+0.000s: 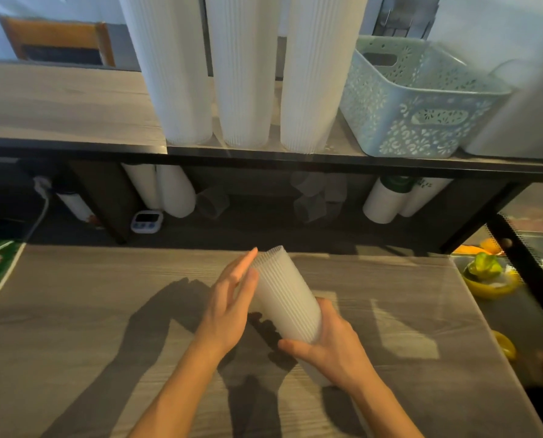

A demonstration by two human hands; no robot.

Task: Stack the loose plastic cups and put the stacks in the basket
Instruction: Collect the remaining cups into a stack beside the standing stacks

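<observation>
A short stack of translucent plastic cups [284, 295] is tilted above the wooden counter, its top leaning away to the upper left. My right hand [330, 350] grips the stack's lower end, thumb curled round its near side. My left hand [232, 301] lies flat against the stack's left side with straight fingers. The pale green perforated basket [422, 121] stands on the upper shelf at the right; its inside is mostly hidden. Several loose clear cups [311, 197] lie in the dark space under the shelf.
Three tall white cup stacks [245, 74] stand on the shelf left of the basket. More white stacks [169, 191] and a small timer [146, 221] sit under the shelf. A yellow bowl with green fruit [488, 276] is at the right, beyond the counter's [105, 295] edge.
</observation>
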